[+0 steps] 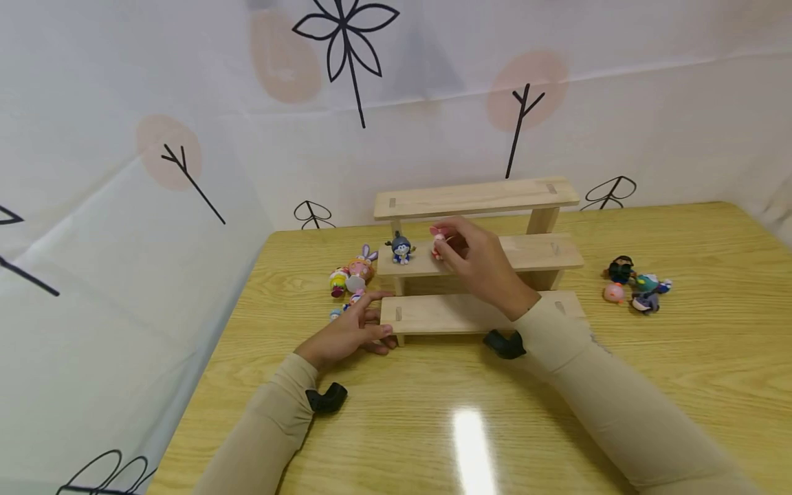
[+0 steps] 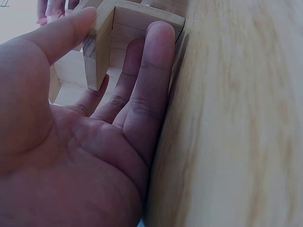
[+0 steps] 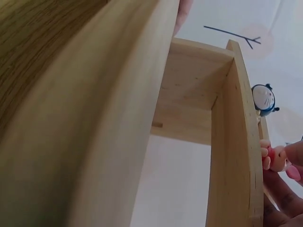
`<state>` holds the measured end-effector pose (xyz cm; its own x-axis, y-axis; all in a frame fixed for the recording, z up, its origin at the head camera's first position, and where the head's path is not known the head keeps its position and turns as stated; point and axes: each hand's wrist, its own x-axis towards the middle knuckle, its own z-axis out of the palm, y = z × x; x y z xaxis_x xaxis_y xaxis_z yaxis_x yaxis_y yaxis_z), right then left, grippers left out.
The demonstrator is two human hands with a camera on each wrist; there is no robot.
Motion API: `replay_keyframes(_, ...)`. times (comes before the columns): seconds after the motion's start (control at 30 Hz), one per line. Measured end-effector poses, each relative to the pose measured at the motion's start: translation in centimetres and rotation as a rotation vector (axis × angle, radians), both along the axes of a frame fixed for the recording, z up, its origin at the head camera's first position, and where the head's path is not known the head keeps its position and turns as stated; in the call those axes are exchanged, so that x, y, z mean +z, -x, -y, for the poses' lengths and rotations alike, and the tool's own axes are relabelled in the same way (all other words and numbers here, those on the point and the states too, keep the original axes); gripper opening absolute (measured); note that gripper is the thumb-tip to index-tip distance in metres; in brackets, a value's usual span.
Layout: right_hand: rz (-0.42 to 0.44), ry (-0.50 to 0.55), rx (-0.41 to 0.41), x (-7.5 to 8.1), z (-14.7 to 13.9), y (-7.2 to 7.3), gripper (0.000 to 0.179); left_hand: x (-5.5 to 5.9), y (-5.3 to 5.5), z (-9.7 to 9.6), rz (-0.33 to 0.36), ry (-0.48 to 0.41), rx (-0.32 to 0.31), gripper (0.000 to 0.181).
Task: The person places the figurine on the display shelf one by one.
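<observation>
A three-tier wooden display shelf [image 1: 458, 313] stands on the table. My right hand [image 1: 485, 261] pinches a small pink figurine [image 3: 278, 158] between thumb and fingers at the middle tier; its feet are right at the board. To its left on that tier sits a dark-blue-hooded figurine [image 1: 401, 249]. My left hand [image 1: 349, 333] holds the left end of the lowest tier, thumb at the board's top and the other fingers below. In the left wrist view, the left hand's fingers [image 2: 151, 71] reach under the board.
Left of the shelf lies a cluster of figurines, one with purple rabbit ears [image 1: 365, 256], partly behind my left hand. Several more figurines, including a round pink one [image 1: 614, 293], lie on the right. A white patterned cloth [image 1: 421, 137] hangs behind the table [image 1: 680, 364].
</observation>
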<state>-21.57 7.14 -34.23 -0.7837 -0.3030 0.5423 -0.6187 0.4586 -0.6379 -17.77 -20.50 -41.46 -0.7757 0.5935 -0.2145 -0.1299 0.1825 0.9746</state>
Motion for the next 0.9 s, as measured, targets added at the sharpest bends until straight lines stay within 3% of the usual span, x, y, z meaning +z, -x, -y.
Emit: replay_keyframes(0.9, -0.016, -0.051, -0.012, -0.77, 0.86, 0.30, 0.033, 0.04, -0.03, 0.02, 0.004, -0.001, 0.003, 0.066)
